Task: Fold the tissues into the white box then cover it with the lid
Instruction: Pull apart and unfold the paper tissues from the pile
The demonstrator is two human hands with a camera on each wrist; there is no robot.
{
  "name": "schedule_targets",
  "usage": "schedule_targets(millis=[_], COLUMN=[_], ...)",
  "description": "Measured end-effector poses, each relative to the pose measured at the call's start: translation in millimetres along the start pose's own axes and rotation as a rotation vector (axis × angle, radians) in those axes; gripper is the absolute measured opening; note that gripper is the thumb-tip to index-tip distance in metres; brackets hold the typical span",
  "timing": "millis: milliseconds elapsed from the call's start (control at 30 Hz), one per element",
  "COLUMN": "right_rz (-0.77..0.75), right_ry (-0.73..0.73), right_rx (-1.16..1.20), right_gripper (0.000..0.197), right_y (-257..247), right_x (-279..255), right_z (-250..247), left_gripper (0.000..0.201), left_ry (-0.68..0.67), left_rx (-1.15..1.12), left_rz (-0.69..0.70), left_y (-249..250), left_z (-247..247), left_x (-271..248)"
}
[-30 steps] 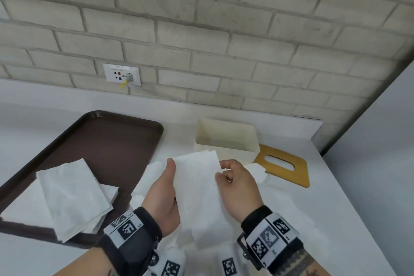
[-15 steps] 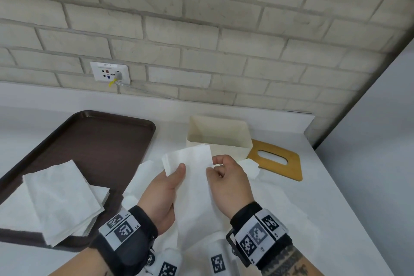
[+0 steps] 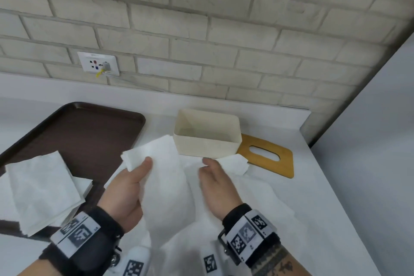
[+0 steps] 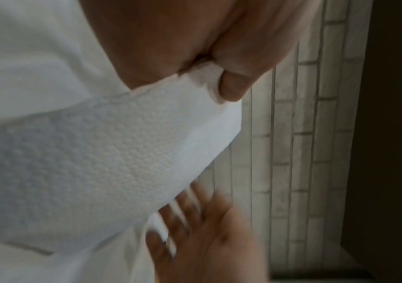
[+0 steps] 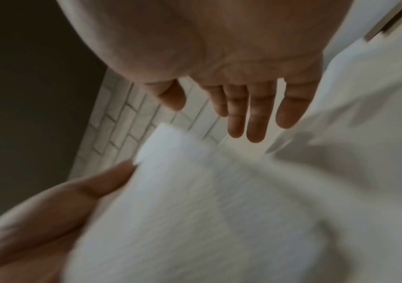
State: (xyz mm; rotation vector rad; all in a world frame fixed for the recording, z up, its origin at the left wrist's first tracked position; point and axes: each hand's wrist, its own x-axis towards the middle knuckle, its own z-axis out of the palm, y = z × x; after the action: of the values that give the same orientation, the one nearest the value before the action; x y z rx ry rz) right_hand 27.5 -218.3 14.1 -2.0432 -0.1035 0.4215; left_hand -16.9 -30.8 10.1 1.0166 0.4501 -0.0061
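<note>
My left hand [image 3: 132, 177] pinches the top corner of a folded white tissue [image 3: 165, 177], which hangs in front of me; the left wrist view shows the thumb pressed onto the tissue [image 4: 112, 157]. My right hand [image 3: 212, 177] hovers just right of it with straight fingers [image 5: 255, 118], holding nothing. The white box [image 3: 206, 145] stands open behind the hands. Its wooden lid [image 3: 268, 157], with an oval slot, lies flat to the right of the box. More tissue sheets [image 3: 235, 163] lie spread on the counter under my hands.
A dark brown tray [image 3: 85, 132] lies at the left and carries a stack of folded tissues [image 3: 42, 188]. A brick wall with a socket [image 3: 98, 64] runs along the back. A grey panel [image 3: 369, 163] borders the counter on the right.
My right hand has let go of the tissue's right edge and opened. The left hand now holds the tissue alone and has carried its top corner leftward.
</note>
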Motion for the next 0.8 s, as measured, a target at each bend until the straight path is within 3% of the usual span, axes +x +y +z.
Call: schedule_targets(millis=[100,233,300,467,633,733,800], right_rz=[0.069,0.126,0.120,0.205,0.172,0.102,-0.002], right_ry=[0.116,0.018,-0.033,0.001,0.115,0.188,0.212], right_rx=[-0.352,-0.823,-0.934,-0.791,-0.682,-0.612,-0.446], right_gripper=[0.039,0.043,0.045,0.040,0.010,0.014,0.023], right_y=[19.3,23.3,23.1,22.8,19.7,13.6,2.7], right_x=[29.9,60.8,69.3,82.7,83.7,76.1,63.3], right_z=[-23.0,-23.7,-17.5,-8.8,-3.6,-8.9,-20.4], left_gripper=[0.035,0.035,0.035,0.032,0.036,0.034,0.034], left_ry=[0.104,0.160,0.169,0.193,0.162,0.125,0.100], left_rx=[-0.020,-0.013,-0.011,-0.032,-0.007,0.000,0.009], left_rz=[0.043,0.069,0.067,0.066,0.035,0.028,0.014], left_y=[11.7,21.0,22.1,22.0,24.8,29.7,32.4], left_z=[-17.8,-35.2,-41.0,-50.9,-53.2,-51.5,-49.9], left_x=[0.0,-6.6,-9.5,-10.5,-6.8,-3.1,0.8])
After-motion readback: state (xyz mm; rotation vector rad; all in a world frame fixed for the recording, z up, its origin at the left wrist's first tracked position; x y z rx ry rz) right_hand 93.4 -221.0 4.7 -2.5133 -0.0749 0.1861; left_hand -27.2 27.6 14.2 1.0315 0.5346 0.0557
